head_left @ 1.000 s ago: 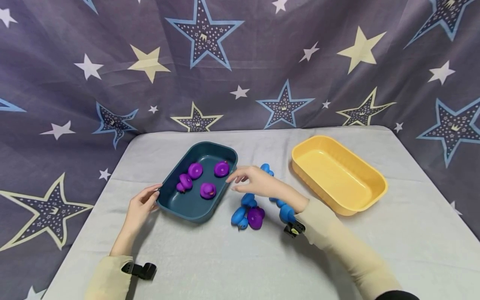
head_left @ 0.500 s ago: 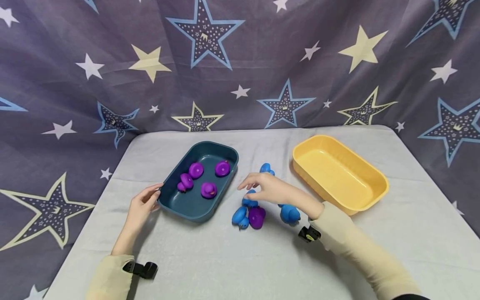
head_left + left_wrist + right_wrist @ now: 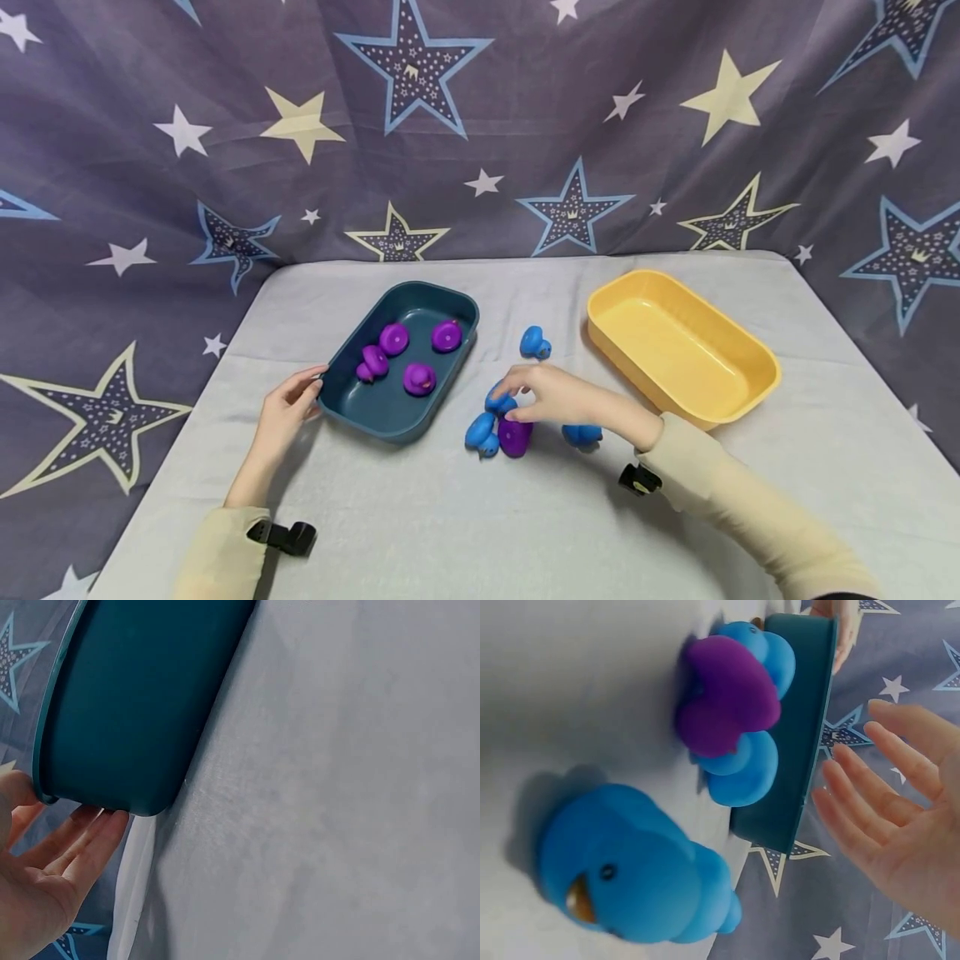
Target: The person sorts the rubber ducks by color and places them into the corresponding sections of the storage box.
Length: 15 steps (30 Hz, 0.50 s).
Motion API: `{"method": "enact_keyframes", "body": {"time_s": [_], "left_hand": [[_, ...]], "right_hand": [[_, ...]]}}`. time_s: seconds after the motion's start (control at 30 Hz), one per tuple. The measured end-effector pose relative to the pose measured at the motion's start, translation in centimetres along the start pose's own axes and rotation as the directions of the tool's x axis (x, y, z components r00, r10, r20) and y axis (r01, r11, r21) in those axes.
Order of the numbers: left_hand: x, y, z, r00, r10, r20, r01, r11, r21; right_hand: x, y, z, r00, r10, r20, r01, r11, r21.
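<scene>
Four fingers and thumb of my left hand (image 3: 283, 408) meet the near left edge of a teal tub (image 3: 392, 427); the left wrist view has a digit at the rim and other fingers against the outer wall. Several purple rubber ducks (image 3: 418, 379) lie in the tub. My right hand (image 3: 558, 395), fingers apart and bent, is over a cluster on the table: a purple duck (image 3: 514, 437), a blue duck (image 3: 480, 431) and another blue duck (image 3: 501, 400) partly hidden by the fingers. In the right wrist view nothing is between the fingers.
A yellow tub (image 3: 682, 350) stands to the right. One blue duck (image 3: 534, 342) lies behind the right hand, and another blue duck (image 3: 582, 434) lies below its wrist, partly covered. A star-patterned cloth (image 3: 480, 133) hangs behind the white-covered table (image 3: 420, 517).
My right hand has moved away from the teal tub, rightward and nearer, to over the duck cluster. The back blue duck shows fully now. My left hand keeps its place at the tub.
</scene>
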State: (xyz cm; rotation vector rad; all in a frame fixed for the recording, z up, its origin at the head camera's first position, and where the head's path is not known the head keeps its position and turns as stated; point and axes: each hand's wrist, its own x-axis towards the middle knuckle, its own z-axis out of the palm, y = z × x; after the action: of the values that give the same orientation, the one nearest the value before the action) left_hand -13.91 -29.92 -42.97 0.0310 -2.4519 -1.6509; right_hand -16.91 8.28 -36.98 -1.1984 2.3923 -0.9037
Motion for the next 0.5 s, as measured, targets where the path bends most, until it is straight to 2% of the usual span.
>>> {"method": "enact_keyframes", "body": {"time_s": [0.3,0.5], "left_hand": [[0.0,-0.1,0.0,1.000,0.002,-0.004,-0.002,1.000,-0.001],[0.0,0.0,0.0,1.000,-0.001,-0.009,0.001,1.000,0.009]], "right_hand": [[-0.7,0.6,0.9,0.998,-0.050,0.041,0.054,0.995,-0.079],[-1.0,0.9,1.6,0.999,-0.037,0.031,0.040,0.994,-0.101]]}}
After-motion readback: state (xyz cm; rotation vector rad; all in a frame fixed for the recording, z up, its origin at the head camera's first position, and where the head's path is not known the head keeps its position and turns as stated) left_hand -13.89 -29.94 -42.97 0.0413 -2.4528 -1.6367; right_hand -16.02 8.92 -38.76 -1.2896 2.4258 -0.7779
